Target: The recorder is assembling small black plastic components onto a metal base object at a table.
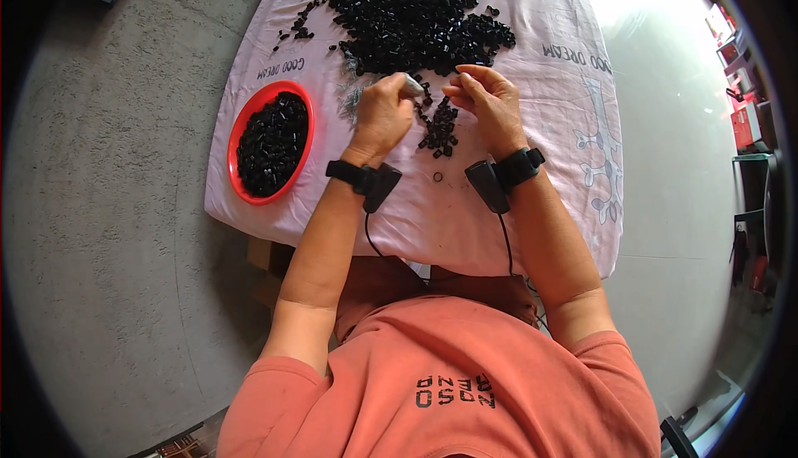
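- Folded in, the fingers of my left hand (384, 115) curl over the cloth, with something small and grey (411, 86) at their tips; I cannot tell whether I grip it or wear it. My right hand (496, 113) brings thumb and forefinger close together, almost a pinch, and I cannot tell whether anything sits between them.
- Furthest left on the table, a red basin (261, 201) holds plenty of small black pieces (273, 144), apart from my left hand.
- A black strapped device (381, 185) sits on my left wrist.
- Beyond both hands, a big heap (411, 17) of the same black pieces spreads over the pink cloth (553, 209), with strays to its left.
- Between my hands lies a small cluster (438, 130) of them, and nearer me a thin dark ring (438, 177).
- My right wrist has a matching device (488, 185).
- Far right, a grey figure (600, 159) is printed on the cloth.
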Motion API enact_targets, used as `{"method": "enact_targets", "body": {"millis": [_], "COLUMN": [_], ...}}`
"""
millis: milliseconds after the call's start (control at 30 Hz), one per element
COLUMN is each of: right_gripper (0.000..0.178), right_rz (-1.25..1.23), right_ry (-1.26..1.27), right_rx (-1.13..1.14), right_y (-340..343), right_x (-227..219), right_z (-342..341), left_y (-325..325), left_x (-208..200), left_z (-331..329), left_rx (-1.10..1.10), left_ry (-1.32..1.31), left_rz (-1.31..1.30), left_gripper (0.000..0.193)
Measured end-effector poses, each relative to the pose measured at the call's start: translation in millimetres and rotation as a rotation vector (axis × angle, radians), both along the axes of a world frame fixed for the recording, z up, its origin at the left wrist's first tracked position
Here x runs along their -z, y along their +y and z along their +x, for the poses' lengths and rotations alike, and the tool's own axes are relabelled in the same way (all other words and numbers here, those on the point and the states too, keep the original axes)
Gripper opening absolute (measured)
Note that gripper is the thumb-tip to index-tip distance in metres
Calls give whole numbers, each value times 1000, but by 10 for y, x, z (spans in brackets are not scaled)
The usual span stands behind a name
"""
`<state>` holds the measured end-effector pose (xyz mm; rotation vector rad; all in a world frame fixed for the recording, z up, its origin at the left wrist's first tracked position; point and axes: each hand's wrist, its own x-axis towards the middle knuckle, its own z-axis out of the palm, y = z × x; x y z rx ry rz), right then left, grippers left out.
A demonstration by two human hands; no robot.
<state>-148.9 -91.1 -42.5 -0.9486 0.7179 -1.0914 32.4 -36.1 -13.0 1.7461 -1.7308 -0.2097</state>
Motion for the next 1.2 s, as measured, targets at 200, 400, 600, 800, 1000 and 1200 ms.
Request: {"method": "enact_targets", "body": {"millis": [200, 400, 600, 800, 1000, 1200], "right_gripper": [21, 21, 24, 24, 24, 24], "right_rz": [17, 13, -3, -6, -4, -2], "right_ry": [-27, -22, 3, -1, 18, 19], "right_rx": [13, 8, -20, -31, -24, -22], "right_y": [7, 24, 12, 16, 11, 24], "right_x": [-39, -71, -53, -23, -30, -66], "right_z": [29, 17, 2, 7, 1, 9], "left_y": [97, 88, 59, 57, 115, 121], "left_x": [26, 55, 82, 88, -22, -15], "left_z": [313, 94, 39, 122, 123, 125], "left_rx": [-21, -1, 18, -6, -45, -14], "left_ry": [-44, -16, -109, -125, -1, 59], "left_rz": [37, 61, 113, 36, 10, -18], "left_gripper": [17, 14, 13, 12, 16, 18]}}
